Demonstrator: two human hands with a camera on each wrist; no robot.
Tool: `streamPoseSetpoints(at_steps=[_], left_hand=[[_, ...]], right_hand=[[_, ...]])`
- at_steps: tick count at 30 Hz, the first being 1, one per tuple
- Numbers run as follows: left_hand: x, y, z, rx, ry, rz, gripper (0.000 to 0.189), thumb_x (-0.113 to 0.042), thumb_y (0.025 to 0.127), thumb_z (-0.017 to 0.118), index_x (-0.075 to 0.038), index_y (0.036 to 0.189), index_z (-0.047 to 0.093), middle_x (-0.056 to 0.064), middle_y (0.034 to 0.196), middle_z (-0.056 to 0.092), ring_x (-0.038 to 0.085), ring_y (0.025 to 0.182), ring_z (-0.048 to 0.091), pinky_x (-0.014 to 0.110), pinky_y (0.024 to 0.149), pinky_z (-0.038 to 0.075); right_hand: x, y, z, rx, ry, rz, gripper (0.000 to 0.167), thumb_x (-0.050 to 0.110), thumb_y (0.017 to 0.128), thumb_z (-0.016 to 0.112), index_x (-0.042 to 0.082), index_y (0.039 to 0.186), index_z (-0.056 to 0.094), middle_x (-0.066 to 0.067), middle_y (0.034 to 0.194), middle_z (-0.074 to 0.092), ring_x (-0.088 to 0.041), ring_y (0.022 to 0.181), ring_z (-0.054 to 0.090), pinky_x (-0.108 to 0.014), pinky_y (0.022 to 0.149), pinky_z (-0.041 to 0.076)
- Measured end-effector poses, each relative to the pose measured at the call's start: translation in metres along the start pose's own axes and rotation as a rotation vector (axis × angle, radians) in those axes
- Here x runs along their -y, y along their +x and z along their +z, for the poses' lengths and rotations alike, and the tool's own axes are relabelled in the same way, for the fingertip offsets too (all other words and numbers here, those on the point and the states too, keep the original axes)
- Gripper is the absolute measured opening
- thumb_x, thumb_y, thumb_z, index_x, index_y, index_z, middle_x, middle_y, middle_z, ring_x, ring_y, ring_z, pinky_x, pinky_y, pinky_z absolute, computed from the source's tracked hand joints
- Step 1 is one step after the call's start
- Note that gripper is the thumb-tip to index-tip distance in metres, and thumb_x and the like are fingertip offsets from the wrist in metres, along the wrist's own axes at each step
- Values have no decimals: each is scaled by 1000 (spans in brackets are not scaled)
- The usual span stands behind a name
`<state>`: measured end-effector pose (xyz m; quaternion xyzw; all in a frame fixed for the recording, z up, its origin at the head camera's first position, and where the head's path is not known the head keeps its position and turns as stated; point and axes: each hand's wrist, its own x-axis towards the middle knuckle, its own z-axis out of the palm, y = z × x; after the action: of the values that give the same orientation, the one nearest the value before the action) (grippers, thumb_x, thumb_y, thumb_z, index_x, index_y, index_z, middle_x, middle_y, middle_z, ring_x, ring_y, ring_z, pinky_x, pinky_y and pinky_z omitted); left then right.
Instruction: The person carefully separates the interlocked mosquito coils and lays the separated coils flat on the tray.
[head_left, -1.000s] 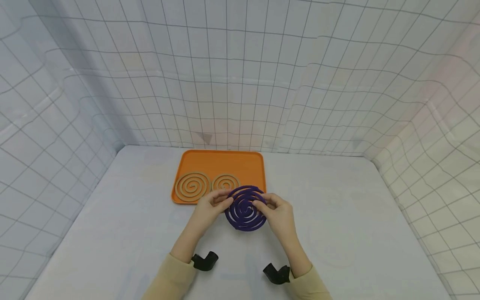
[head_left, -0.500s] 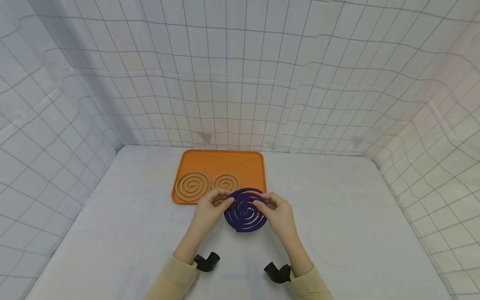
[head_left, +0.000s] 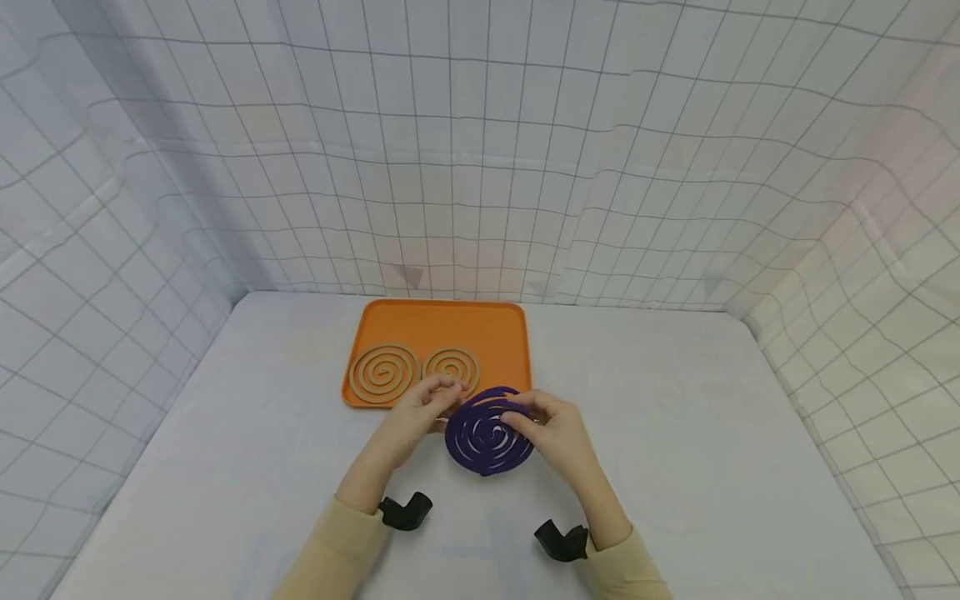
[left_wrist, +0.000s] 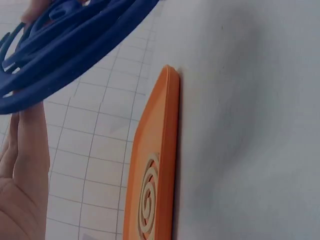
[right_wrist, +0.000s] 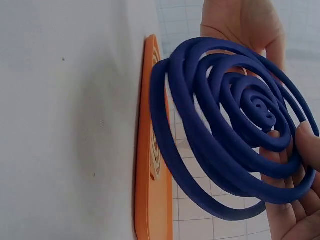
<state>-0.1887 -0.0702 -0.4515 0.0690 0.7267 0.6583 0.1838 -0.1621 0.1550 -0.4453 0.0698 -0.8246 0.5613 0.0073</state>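
A dark blue-purple spiral coil (head_left: 487, 442), shaped like a mosquito coil, is held up tilted over the table in front of the tray. My right hand (head_left: 555, 429) grips it near its right side, thumb (right_wrist: 307, 140) on the near face and fingers behind. My left hand (head_left: 412, 421) is at the coil's upper left edge; its thumb is off the coil's face, and its fingers are partly hidden behind the coil in the left wrist view. In the right wrist view, an outer strand stands apart from the inner rings.
An orange tray (head_left: 483, 317) lies behind the hands. On it sit a larger beige spiral coil (head_left: 384, 373) and a smaller beige spiral coil (head_left: 450, 360). White grid-lined curtains (head_left: 480, 167) enclose the white table (head_left: 660, 433) at the back and sides.
The coil has dropped slightly toward me and turned a little. My left thumb has come off its face, while my right hand keeps its grip.
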Motion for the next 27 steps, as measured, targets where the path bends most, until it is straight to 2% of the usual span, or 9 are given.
streamPoseSetpoints(at_steps=[3, 6, 11, 15, 20, 24, 27], left_hand=[[1, 5, -5, 75, 65, -51, 43, -35, 101, 56, 1, 125, 60, 12, 117, 67, 14, 99, 64, 36, 88, 56], [1, 8, -7, 134, 117, -80, 43, -35, 100, 58, 1, 124, 62, 12, 115, 68, 16, 100, 65, 38, 89, 56], [0, 11, -4, 156, 164, -85, 38, -33, 96, 64, -2, 116, 67, 10, 110, 70, 16, 97, 66, 38, 84, 58], [2, 12, -2, 121, 203, -68, 29, -29, 94, 67, -3, 106, 71, 8, 104, 73, 14, 89, 66, 34, 78, 58], [3, 10, -1, 48, 204, -65, 27, -29, 92, 69, -4, 102, 71, 4, 95, 74, 11, 78, 64, 29, 74, 57], [2, 9, -1, -6, 108, -79, 25, -25, 93, 68, -1, 101, 68, 0, 86, 72, 10, 76, 64, 27, 72, 56], [-1, 8, -1, -15, 44, -95, 24, -23, 94, 67, -1, 103, 65, 0, 86, 69, 11, 79, 64, 27, 73, 56]], right_hand=[[-1, -1, -1, 75, -51, -68, 17, 16, 85, 77, 8, 100, 74, -8, 98, 75, -13, 86, 68, -19, 74, 55], [-2, -1, -1, 118, -86, -110, 16, 16, 86, 77, 9, 100, 74, -6, 94, 75, -8, 77, 63, -20, 67, 53], [-1, -1, 0, 188, -134, -145, 13, 16, 86, 76, 12, 99, 75, -2, 87, 72, -3, 64, 51, -19, 57, 47], [-1, -1, 0, 236, -153, -170, 15, 16, 87, 76, 11, 100, 74, 0, 85, 69, -3, 64, 48, -18, 57, 45], [1, -2, -1, 250, -138, -198, 17, 16, 86, 77, 11, 102, 75, -2, 92, 72, -4, 69, 52, -19, 61, 49], [1, -2, -1, 193, -116, -209, 16, 15, 86, 77, 13, 101, 76, -2, 98, 74, -4, 80, 59, -21, 68, 54], [0, -1, -1, 149, -99, -232, 14, 13, 86, 76, 13, 99, 76, -2, 98, 75, -4, 86, 64, -22, 72, 56]])
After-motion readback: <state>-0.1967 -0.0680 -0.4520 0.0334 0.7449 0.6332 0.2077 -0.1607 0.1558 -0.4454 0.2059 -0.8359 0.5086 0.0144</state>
